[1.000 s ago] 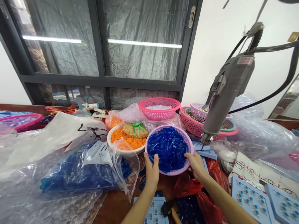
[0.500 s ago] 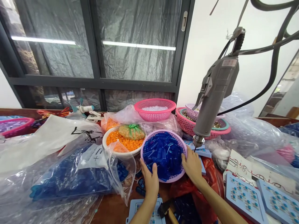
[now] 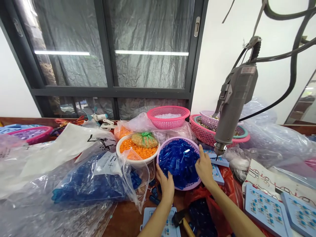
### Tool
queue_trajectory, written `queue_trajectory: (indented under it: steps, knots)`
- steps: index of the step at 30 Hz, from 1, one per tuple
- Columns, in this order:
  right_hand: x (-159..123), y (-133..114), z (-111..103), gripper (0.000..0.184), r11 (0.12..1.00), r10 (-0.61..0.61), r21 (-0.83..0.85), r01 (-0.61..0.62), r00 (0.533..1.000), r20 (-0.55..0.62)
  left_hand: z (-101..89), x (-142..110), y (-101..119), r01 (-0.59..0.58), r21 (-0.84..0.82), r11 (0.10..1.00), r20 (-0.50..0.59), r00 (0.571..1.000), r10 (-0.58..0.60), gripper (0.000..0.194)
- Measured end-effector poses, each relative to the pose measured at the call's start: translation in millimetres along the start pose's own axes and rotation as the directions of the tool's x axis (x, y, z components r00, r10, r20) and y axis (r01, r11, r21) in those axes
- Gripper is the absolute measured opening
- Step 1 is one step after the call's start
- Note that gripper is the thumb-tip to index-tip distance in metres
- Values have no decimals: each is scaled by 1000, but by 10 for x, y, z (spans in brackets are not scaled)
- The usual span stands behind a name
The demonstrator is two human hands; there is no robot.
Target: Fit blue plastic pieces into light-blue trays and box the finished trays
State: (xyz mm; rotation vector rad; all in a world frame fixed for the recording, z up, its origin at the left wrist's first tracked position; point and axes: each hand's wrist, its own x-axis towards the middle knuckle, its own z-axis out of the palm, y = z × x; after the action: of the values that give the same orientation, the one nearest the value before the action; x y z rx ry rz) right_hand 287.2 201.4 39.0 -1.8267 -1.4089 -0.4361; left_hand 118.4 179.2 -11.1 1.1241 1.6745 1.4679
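Observation:
A round lilac basket (image 3: 161, 176) full of translucent blue plastic pieces (image 3: 179, 163) stands tilted toward me at the middle of the table. My left hand (image 3: 166, 186) grips its lower left side, thumb over the rim. On the right side, my right hand (image 3: 205, 168) holds the rim, its index finger pointing up along the edge. The fingers under the basket are hidden. Close to its left is a white bowl (image 3: 118, 154) of small orange parts (image 3: 133, 150), with a green-tied bag (image 3: 145, 140) on top.
A grey electric screwdriver (image 3: 228, 102) hangs just right of my right hand. Below lie a hammer (image 3: 181, 220), a light blue tray (image 3: 150, 215) and a red plastic bag (image 3: 223, 197). A clear bag of blue parts (image 3: 91, 184) lies left. Behind stands a pink basket (image 3: 169, 122).
The view has turned a little left, so the scene sits further right. Both hands still hold the basket, and my right index finger now stretches further up along the rim.

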Motion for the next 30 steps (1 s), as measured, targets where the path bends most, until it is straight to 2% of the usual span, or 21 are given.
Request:
queue_trajectory:
  steps: [5, 9, 13, 15, 18, 20, 21, 22, 26, 30]
  knots:
    - [112, -65, -15, 38, 991, -69, -116, 67, 998, -9, 62, -42, 51, -23, 22, 1000, -28, 999, 24, 69]
    - [151, -89, -19, 33, 982, -93, -168, 90, 996, -7, 169, -20, 102, -2, 40, 999, -59, 998, 5, 71]
    - [67, -122, -77, 41, 981, -112, -166, 101, 992, -61, 167, 4, 126, 14, 21, 1000, -68, 998, -12, 72]
    - [-58, -176, -134, 48, 980, -162, -137, 147, 982, -100, 136, -3, 139, 23, -7, 1000, -74, 997, -24, 70]
    - [-359, -320, -193, 57, 934, -357, -66, 352, 929, -101, 82, -33, 155, 35, -64, 997, -76, 996, -40, 69]
    - [-573, -425, -180, 57, 849, -528, -15, 528, 848, -49, 52, -52, 163, 29, -102, 994, -69, 997, -36, 68]
    - [-659, -466, -156, 57, 811, -585, 4, 585, 811, -22, 40, -58, 168, 25, -121, 992, -66, 997, -33, 68]
    - [-723, -494, -125, 57, 796, -605, 13, 605, 796, -5, 31, -61, 175, 21, -137, 990, -63, 998, -30, 68]
    - [-743, -489, 3, 58, 842, -539, 6, 539, 842, 38, 28, -47, 226, 21, -186, 982, -60, 998, -33, 71]
    - [-619, -442, 12, 55, 832, -554, 42, 553, 828, 88, 28, -38, 270, 23, -213, 977, -64, 997, -38, 75]
